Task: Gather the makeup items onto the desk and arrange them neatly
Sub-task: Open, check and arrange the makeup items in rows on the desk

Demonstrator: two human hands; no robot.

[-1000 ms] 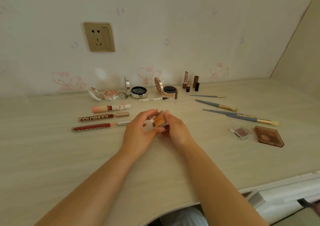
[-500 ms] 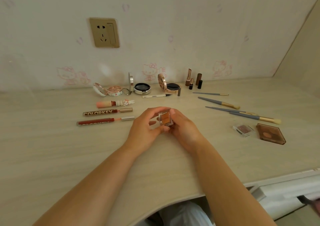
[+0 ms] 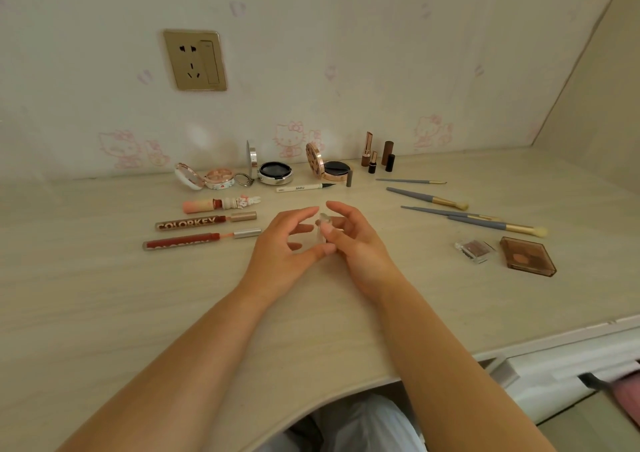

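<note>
A small clear-cased eyeshadow pot (image 3: 322, 227) stands on edge between my hands at the middle of the desk (image 3: 104, 306). My left hand (image 3: 282, 247) pinches it from the left with thumb and fingers. My right hand (image 3: 353, 240) grips it from the right, thumb on its near side. Three lip gloss tubes (image 3: 204, 224) lie in a column at the left. Open compacts (image 3: 273, 173) line the back, with lipsticks (image 3: 377, 154) standing to their right. Several grey brushes (image 3: 450, 209) lie at the right, above a small clear palette (image 3: 475, 249) and a brown palette (image 3: 526, 256).
A white eyeliner pen (image 3: 304, 187) and its grey cap (image 3: 349, 178) lie behind my hands. A wall socket (image 3: 195, 60) is on the pink-patterned wall. The desk's front edge curves inward above my lap, and a white drawer front (image 3: 571, 358) shows at the lower right.
The pot has been turned from showing its orange face to standing edge-on. My left fingers have spread apart and the view has shifted slightly.
</note>
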